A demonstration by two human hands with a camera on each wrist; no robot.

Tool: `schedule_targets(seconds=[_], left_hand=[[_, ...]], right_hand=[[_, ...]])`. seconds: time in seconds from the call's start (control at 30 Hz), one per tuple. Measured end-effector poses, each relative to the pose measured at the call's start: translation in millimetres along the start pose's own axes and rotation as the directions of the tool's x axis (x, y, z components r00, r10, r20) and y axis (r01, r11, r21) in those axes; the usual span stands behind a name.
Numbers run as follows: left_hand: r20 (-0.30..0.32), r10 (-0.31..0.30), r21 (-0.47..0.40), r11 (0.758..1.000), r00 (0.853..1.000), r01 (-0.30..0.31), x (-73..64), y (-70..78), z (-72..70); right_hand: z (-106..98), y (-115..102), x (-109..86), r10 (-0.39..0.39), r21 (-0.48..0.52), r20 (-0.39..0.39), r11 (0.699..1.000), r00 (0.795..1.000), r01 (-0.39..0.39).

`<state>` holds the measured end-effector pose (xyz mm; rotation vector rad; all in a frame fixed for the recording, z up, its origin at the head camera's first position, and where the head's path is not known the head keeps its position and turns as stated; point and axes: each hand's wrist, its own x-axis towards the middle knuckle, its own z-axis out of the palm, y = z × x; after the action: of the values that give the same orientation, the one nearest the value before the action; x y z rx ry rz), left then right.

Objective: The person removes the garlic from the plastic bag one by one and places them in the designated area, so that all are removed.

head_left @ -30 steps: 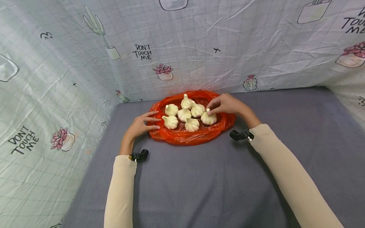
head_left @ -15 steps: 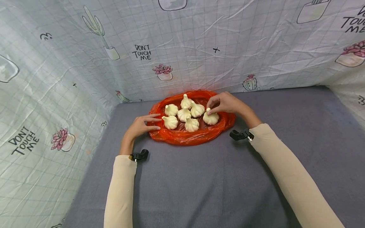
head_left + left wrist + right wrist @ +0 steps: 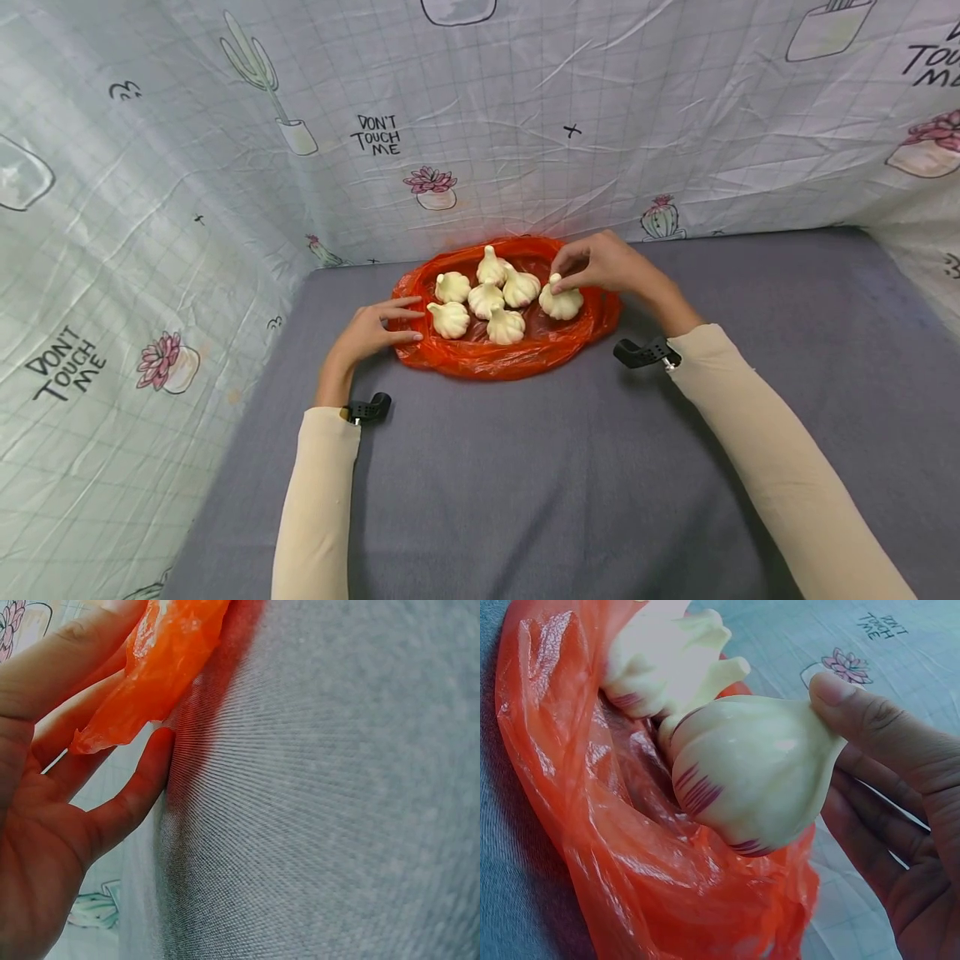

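Pinched by its neck between the thumb and fingers of my right hand (image 3: pixel 611 262) is a garlic bulb (image 3: pixel 750 772), pale with purple streaks. It hangs tilted over the right end of a red plastic bag (image 3: pixel 480 367), whose rim is spread wide. Several other garlic bulbs (image 3: pixel 504 327) sit grouped inside the bag, necks mostly up. At the bag's left rim rests my left hand (image 3: pixel 367 333), fingers extended over the edge. In the left wrist view the thin orange-red plastic (image 3: pixel 165 675) lies against those fingers, partly hiding them.
The bag stands on a grey cloth-covered table (image 3: pixel 480 467), close to the back wall. A printed curtain (image 3: pixel 487 125) with cactus drawings borders the table at the back and on the left. Each wrist wears a black camera mount (image 3: pixel 641 353).
My right hand has moved slightly up and to the right with the pinched garlic bulb, apart from the others now. The left hand and the bag stay nearly still.
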<state>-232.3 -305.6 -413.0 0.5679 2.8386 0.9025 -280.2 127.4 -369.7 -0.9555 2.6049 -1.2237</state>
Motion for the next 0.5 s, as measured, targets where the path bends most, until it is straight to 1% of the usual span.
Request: schedule_targets(seconds=[0.23,0.43,0.5], left_hand=[[-0.005,0.004,0.009,1.000,1.000,-0.003,-0.3,0.3,-1.1],[0.002,0.006,0.018,1.000,1.000,-0.006,1.2,0.6,-0.3],[0.003,0.004,0.020,1.000,1.000,-0.004,1.9,0.4,0.2]], right_hand=[[-5.3,2.3,-6.6,-0.003,0.016,-0.025,1.000,1.000,0.003],[-9.8,4.6,-13.0,0.030,0.025,-0.045,0.999,0.999,-0.029],[-11.4,5.0,-15.0,0.030,0.017,-0.057,0.999,0.998,-0.029]])
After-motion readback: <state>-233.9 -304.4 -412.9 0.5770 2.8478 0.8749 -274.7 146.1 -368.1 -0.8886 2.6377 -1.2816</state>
